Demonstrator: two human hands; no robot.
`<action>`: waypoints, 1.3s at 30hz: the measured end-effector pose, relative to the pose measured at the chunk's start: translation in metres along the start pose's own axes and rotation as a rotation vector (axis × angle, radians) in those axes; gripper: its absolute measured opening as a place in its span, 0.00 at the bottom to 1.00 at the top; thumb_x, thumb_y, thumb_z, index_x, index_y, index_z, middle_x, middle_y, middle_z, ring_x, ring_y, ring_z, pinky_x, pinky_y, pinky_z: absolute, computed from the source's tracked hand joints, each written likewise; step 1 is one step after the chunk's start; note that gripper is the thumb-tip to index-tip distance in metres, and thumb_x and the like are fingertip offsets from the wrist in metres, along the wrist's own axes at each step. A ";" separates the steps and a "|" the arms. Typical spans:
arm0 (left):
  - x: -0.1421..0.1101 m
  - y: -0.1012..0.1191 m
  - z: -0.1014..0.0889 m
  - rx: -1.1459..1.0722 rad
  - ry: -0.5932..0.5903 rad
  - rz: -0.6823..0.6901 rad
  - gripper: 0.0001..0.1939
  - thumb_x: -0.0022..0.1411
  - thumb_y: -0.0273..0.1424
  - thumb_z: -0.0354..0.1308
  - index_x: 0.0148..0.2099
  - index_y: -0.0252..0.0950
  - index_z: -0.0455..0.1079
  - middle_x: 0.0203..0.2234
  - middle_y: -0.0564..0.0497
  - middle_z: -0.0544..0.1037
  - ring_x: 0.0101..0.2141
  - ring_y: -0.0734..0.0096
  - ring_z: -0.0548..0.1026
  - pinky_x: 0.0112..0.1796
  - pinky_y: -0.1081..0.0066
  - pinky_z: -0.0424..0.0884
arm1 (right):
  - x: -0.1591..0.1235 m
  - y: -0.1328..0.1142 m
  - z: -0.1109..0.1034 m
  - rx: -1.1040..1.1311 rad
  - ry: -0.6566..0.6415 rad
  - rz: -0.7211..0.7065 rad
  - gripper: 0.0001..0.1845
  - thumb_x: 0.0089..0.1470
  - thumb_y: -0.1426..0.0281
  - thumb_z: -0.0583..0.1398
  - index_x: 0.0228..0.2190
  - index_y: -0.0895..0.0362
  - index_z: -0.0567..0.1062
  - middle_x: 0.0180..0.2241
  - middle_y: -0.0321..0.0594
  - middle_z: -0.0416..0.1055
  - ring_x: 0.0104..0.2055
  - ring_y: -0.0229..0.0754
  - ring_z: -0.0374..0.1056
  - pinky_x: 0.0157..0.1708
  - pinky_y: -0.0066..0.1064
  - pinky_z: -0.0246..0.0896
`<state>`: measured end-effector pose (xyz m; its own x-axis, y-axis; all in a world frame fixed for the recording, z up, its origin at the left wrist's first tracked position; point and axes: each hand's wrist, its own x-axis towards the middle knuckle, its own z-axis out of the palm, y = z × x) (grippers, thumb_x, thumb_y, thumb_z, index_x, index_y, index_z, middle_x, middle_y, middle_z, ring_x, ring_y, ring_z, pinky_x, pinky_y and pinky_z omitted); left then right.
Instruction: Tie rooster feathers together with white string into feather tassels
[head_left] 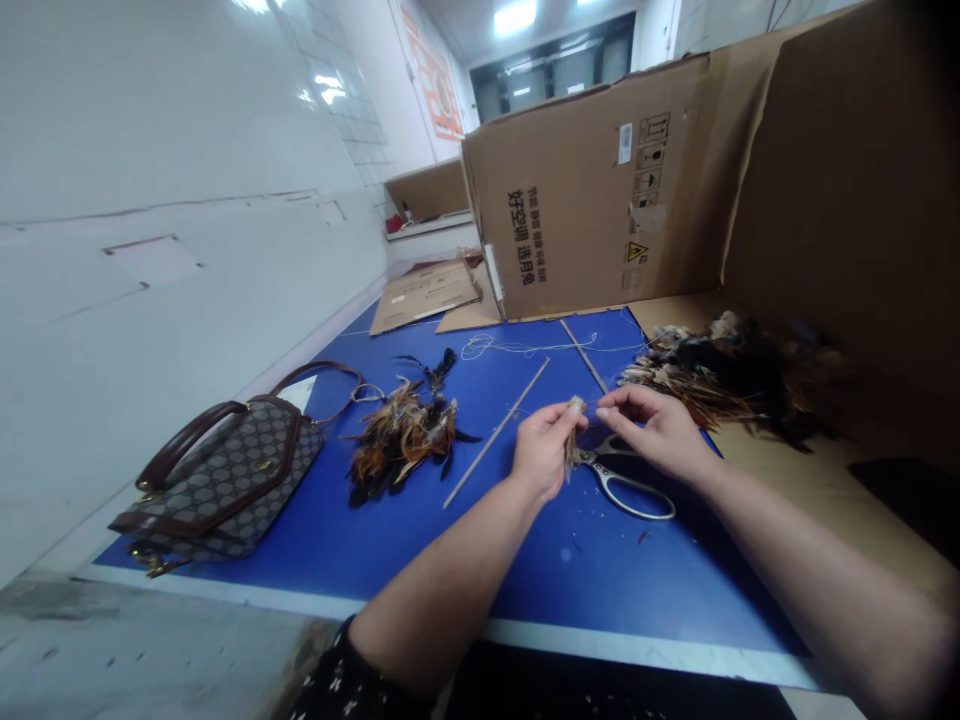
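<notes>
Between the fingers of my left hand (540,450) is a small bundle of brown feathers (571,450), its tip poking out above the thumb. My right hand (664,432) is just to the right, thumb and forefinger pinched on a fine thread that runs toward the bundle. Below both hands lie metal scissors (636,502), their blades partly hidden behind the left hand and the feathers. A loose tangle of pale thread (495,346) stretches over the blue tabletop (450,555) beyond my hands.
A feather pile (405,435) and a thin stick (495,435) lie left of my hands; another stick (585,357) lies beyond. More feathers (705,370) rest on cardboard at right. A patterned handbag (240,480) stands far left. A large cardboard box (585,210) walls the back.
</notes>
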<state>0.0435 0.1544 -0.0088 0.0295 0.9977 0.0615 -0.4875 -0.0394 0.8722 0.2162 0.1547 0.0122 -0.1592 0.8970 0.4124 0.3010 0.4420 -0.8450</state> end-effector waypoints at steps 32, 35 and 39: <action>0.001 0.030 -0.014 0.293 -0.124 0.007 0.15 0.58 0.41 0.70 0.38 0.32 0.81 0.28 0.46 0.81 0.30 0.68 0.78 0.36 0.69 0.72 | 0.000 -0.006 -0.009 0.012 0.123 0.003 0.22 0.66 0.49 0.56 0.32 0.53 0.72 0.23 0.37 0.69 0.22 0.40 0.64 0.27 0.33 0.63; 0.001 0.031 -0.013 0.252 -0.128 -0.018 0.16 0.57 0.41 0.71 0.39 0.32 0.81 0.29 0.45 0.81 0.31 0.66 0.80 0.36 0.68 0.74 | -0.001 -0.010 -0.009 0.007 0.094 -0.029 0.27 0.68 0.49 0.52 0.28 0.54 0.76 0.27 0.42 0.75 0.28 0.43 0.71 0.32 0.36 0.68; -0.005 0.027 -0.009 0.245 -0.197 -0.058 0.17 0.57 0.41 0.71 0.39 0.31 0.80 0.28 0.46 0.81 0.29 0.68 0.79 0.37 0.68 0.75 | -0.005 -0.013 -0.004 -0.054 0.005 -0.210 0.21 0.70 0.56 0.54 0.53 0.51 0.79 0.53 0.47 0.78 0.51 0.51 0.75 0.54 0.44 0.69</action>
<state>0.0224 0.1494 0.0098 0.2314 0.9695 0.0802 -0.2556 -0.0190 0.9666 0.2172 0.1443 0.0229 -0.2193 0.7853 0.5790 0.3113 0.6187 -0.7213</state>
